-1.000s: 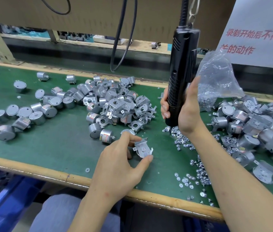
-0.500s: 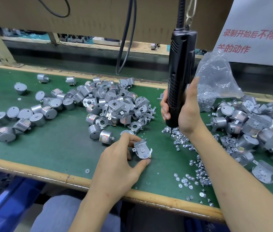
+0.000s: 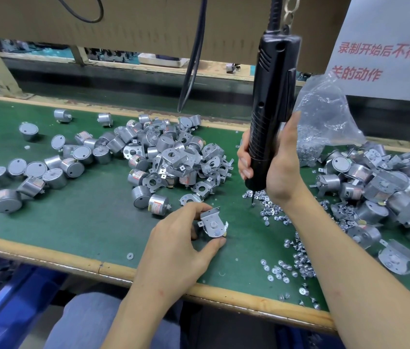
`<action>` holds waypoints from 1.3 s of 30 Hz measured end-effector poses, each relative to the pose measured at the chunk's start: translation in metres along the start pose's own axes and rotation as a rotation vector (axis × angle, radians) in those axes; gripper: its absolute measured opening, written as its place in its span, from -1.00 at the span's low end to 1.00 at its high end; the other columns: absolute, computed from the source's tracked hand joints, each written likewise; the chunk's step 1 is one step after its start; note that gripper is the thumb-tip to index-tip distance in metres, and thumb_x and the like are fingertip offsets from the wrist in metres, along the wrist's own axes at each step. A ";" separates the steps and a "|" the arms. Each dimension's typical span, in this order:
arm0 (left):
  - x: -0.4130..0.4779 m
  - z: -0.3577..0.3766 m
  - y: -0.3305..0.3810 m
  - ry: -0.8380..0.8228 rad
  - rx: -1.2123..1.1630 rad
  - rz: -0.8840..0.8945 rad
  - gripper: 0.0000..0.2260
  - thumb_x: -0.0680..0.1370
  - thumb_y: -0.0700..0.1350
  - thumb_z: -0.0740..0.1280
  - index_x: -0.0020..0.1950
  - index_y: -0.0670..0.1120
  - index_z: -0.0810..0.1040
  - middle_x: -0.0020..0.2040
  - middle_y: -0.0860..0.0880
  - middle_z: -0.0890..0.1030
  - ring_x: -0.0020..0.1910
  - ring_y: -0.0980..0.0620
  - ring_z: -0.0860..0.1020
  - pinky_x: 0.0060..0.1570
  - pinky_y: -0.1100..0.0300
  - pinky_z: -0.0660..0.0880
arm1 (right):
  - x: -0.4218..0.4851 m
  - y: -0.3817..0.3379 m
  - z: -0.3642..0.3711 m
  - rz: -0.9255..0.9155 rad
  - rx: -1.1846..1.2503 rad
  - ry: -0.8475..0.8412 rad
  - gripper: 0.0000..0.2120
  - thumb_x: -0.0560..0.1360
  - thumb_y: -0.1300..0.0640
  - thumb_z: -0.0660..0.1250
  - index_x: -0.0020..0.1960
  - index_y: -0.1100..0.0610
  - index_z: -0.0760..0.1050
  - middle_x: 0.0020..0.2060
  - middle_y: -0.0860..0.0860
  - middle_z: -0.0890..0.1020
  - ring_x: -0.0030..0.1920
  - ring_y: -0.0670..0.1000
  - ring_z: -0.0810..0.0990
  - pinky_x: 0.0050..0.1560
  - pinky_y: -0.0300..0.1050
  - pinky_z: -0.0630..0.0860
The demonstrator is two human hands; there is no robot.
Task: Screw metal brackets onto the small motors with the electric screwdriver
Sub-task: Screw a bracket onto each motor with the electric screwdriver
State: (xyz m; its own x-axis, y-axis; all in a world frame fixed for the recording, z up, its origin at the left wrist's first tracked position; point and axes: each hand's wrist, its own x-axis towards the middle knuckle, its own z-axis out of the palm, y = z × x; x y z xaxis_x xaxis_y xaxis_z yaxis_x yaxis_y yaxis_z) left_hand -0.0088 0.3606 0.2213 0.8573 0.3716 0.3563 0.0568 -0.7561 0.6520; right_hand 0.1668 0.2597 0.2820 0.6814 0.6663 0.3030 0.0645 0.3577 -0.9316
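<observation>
The right hand (image 3: 280, 170) grips the black screwdriver (image 3: 272, 96). The screwdriver stands upright, with its tip pointing down at the edge of the screws (image 3: 275, 212) spread on the green desk (image 3: 85, 217). Left of the screwdriver and closer to the person, the left hand (image 3: 181, 240) pinches one small motor (image 3: 213, 225) with a bracket (image 3: 209, 214) on top, thumb on one side and fingers on the other. Farther left of the screwdriver lies a big pile of motors (image 3: 168, 157). Just right of the screwdriver sits a clear bag (image 3: 324, 117).

Left hand (image 3: 178, 244) low, thumb and fingers pinching — right hand (image 3: 282, 170) raised, fingers wrapped.
</observation>
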 end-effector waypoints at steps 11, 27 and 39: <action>0.000 0.000 0.000 -0.001 0.009 0.008 -0.63 0.38 0.02 0.57 0.09 0.16 0.50 -0.06 0.41 0.50 -0.13 0.31 0.48 -0.14 0.53 0.32 | 0.001 0.002 -0.001 0.010 -0.030 0.017 -0.13 0.20 -0.69 0.17 -0.19 0.17 0.42 -0.45 0.02 0.43 -0.51 0.01 0.36 -0.42 -0.14 0.34; 0.000 -0.001 0.000 -0.004 0.000 0.006 -0.65 0.38 0.02 0.57 0.07 0.17 0.51 -0.16 0.37 0.51 -0.14 0.32 0.48 -0.15 0.53 0.33 | 0.001 0.001 -0.003 0.053 -0.035 0.008 -0.13 0.19 -0.69 0.16 -0.20 0.16 0.43 -0.46 0.01 0.45 -0.52 0.01 0.37 -0.43 -0.17 0.36; 0.002 -0.002 0.001 -0.031 0.001 -0.031 -0.62 0.36 0.07 0.57 0.13 0.12 0.58 -0.25 0.30 0.51 -0.19 0.14 0.50 -0.18 0.41 0.36 | -0.008 -0.018 0.025 -0.021 0.121 -0.153 -0.28 0.27 -0.58 0.10 -0.19 0.10 0.45 -0.45 -0.03 0.47 -0.51 -0.04 0.40 -0.41 -0.19 0.39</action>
State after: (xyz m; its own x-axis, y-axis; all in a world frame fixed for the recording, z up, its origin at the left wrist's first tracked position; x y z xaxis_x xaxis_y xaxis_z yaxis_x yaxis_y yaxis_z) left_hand -0.0083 0.3616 0.2242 0.8705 0.3783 0.3148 0.0842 -0.7447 0.6621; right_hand 0.1423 0.2645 0.3015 0.5616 0.7459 0.3580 -0.0164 0.4426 -0.8965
